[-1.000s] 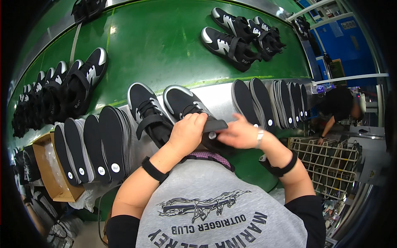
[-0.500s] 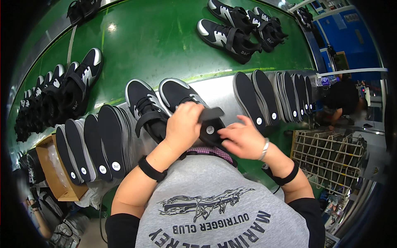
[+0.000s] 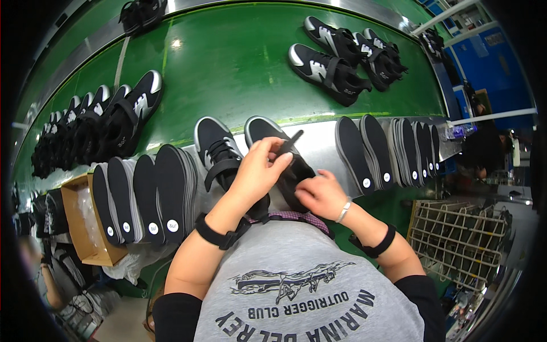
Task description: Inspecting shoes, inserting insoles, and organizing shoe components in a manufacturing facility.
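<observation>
A black shoe (image 3: 290,181) with a silver-edged toe lies in front of me, its toe pointing away. My left hand (image 3: 261,170) pinches the dark strap (image 3: 293,142) of this shoe and holds it up over the opening. At the heel, the curled fingers of my right hand (image 3: 322,194) grip the collar's right side. The inside of the shoe is mostly dark and partly covered by my hands. Just left of it sits its matching shoe (image 3: 217,149), strap across the laces, with its heel end partly behind my left forearm.
Stacks of black insoles with round white labels stand to the left (image 3: 168,191) and to the right (image 3: 373,149). More shoes are lined up at far left (image 3: 132,111) and grouped at far right (image 3: 330,73) on the green table (image 3: 228,68). A cardboard box (image 3: 85,222) and wire rack (image 3: 456,231) flank me.
The strap has tipped from lying flat to standing upright in my left hand. The labelled insole inside the shoe no longer shows. My right fingers have closed in at the heel; the whole view has shifted.
</observation>
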### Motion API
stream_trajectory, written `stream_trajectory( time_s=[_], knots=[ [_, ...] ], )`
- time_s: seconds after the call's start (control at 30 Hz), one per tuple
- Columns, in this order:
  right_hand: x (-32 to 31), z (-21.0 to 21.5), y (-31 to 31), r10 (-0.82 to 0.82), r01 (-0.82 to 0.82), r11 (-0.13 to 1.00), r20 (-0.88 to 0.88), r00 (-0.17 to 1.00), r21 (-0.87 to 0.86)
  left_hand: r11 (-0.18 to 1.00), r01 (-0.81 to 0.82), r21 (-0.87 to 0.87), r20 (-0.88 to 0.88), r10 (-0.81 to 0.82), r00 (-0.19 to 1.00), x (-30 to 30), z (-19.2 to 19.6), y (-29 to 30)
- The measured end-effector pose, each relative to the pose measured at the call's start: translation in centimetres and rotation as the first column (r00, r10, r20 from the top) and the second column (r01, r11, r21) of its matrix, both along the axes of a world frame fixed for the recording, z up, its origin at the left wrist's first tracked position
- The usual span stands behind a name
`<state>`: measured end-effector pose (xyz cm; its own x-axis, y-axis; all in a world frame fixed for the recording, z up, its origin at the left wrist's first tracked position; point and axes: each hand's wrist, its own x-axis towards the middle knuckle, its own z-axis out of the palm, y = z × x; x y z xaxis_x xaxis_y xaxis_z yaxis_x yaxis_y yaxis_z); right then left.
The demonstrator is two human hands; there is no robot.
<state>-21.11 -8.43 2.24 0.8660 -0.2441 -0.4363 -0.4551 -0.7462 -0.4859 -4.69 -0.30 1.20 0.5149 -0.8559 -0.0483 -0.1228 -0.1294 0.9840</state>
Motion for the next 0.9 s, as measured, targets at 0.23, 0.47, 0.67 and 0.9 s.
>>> stream_trajectory(
  time_s=[0.23,0.47,0.67,0.9],
  knots=[
    [-2.0,-2.2,-2.1,-0.519,0.503,0.852,0.344,0.782,0.143,0.951,-0.133,0.279,0.507,-0.028,0.862,1.8,1.1,8.0],
    [0.8,-2.0,-0.8,-0.441,0.409,0.896,0.255,0.861,0.172,0.970,-0.201,0.135,0.875,-0.022,0.484,0.8,-2.0,7.1],
    [1.9,4.0,2.1,0.181,0.006,0.949,0.562,0.807,-0.315,0.928,-0.369,0.054,0.473,0.301,0.828,4.1,-2.3,6.1],
    [9.1,2.4,6.1,0.492,-0.513,0.856,-0.207,0.846,-0.061,0.964,-0.110,0.242,-0.343,0.191,0.920,7.6,-2.7,5.6]
  ],
)
